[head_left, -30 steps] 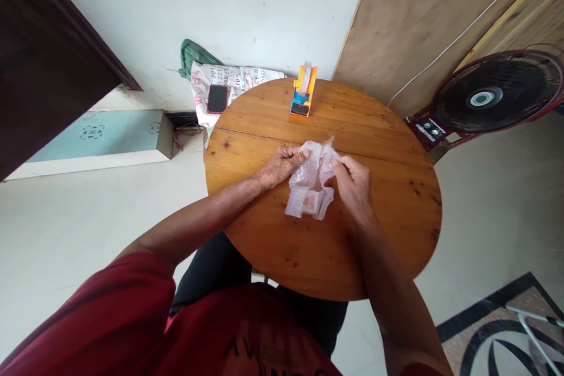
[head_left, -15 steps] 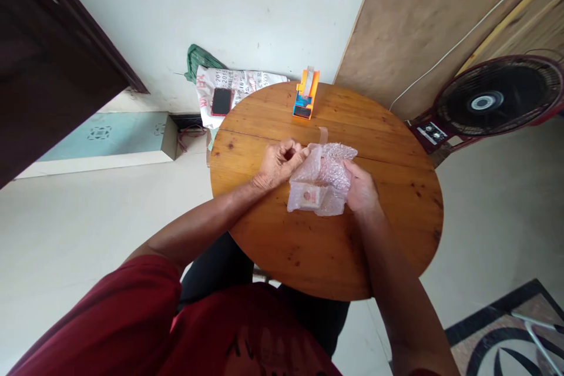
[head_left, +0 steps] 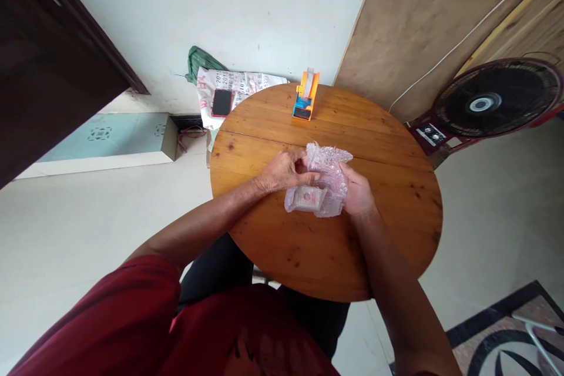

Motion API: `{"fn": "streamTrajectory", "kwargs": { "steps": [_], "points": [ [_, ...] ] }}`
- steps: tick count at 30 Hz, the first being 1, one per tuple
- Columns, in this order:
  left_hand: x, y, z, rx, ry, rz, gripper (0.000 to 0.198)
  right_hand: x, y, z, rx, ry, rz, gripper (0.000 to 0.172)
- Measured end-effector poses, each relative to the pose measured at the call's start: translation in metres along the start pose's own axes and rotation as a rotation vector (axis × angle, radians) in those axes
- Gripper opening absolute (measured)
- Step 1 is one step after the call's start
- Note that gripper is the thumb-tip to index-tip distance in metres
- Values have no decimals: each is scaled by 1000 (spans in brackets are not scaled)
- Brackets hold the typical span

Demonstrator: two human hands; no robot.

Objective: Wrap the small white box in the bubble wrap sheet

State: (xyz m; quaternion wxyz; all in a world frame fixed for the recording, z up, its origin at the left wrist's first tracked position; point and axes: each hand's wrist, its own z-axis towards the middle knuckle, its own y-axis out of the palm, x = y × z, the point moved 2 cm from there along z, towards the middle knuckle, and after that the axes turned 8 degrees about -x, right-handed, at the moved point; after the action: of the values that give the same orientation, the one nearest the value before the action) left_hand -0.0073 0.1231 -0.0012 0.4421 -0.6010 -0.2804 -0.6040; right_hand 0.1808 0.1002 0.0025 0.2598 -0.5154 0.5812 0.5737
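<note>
A crumpled sheet of clear bubble wrap [head_left: 328,173] lies on the round wooden table [head_left: 396,229], folded around a small flat item with a red print [head_left: 307,195]. My left hand [head_left: 285,171] presses on the wrap's left side, thumb stretched over it. Against the wrap's right edge, my right hand [head_left: 358,190] cups it with curled fingers. An orange and blue tape dispenser [head_left: 305,96] stands at the table's far edge, apart from both hands.
A dark phone [head_left: 221,102] lies on a printed white sack [head_left: 247,83] by the wall, with a green bag [head_left: 197,62] behind. A floor fan [head_left: 493,100] stands at the right, a dark door [head_left: 48,64] at the left. A patterned mat [head_left: 506,329] lies lower right.
My right hand has slid from the top of the wrap down to its right edge. My left hand has moved right onto the wrap, folding it tighter over the item.
</note>
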Motion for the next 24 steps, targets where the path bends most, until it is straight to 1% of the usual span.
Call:
{"fn": "streamTrajectory", "kwargs": {
  "steps": [1, 3, 4, 5, 7, 9, 11, 14, 16, 18, 22, 24],
  "points": [
    [-1, 1, 1, -24, -3, -34, 43, 1, 0, 1, -3, -8, -4, 42],
    [0, 1, 3, -74, 18, -119, 45, 1, -6, 4, 34, -52, -21, 38],
    [0, -1, 4, -79, 26, -186, 46, 2, -10, 6, 70, -76, -29, 36],
    [0, -3, 5, -55, 26, -257, 47, 2, -15, 9, 114, -99, -34, 34],
    [0, -11, 8, 64, -1, -363, 48, 1, -25, 12, 204, -145, -49, 32],
    [-1, -20, 10, 198, -48, -420, 49, -2, -34, 14, 274, -211, -87, 30],
    [-5, -26, 13, 276, -109, -448, 51, -6, -42, 14, 323, -290, -173, 28],
    [-13, -30, 16, 363, -192, -418, 49, -12, -50, 11, 419, -375, -385, 30],
    [-16, -31, 18, 404, -196, -354, 45, -14, -53, 9, 486, -403, -524, 30],
    [-18, -32, 19, 420, -188, -305, 41, -15, -57, 10, 524, -414, -617, 28],
    [-21, -33, 21, 418, -199, -248, 27, -13, -65, 16, 583, -443, -717, 25],
    [-22, -35, 20, 430, -195, -140, 19, -12, -70, 19, 599, -455, -756, 26]
  ]
}}
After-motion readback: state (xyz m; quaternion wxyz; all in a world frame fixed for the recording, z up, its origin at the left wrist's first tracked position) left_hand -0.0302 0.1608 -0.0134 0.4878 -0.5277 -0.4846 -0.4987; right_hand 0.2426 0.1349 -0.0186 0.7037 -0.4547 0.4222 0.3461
